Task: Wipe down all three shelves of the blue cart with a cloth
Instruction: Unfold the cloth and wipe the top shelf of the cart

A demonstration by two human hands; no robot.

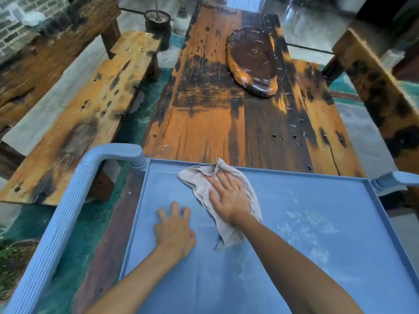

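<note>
The cloth lies on the top shelf of the blue cart, toward its 11 o'clock corner, pressed flat under the right hand, whose grip is open with fingers straight, probably to spread pressure for wiping. The left hand is rested on the shelf at the cloth's 8 o'clock, fingers loosely spread, holding nothing, seemingly steadying the cart. A raised rim bounds the shelf; open, dusty surface remains toward 3 o'clock.
</note>
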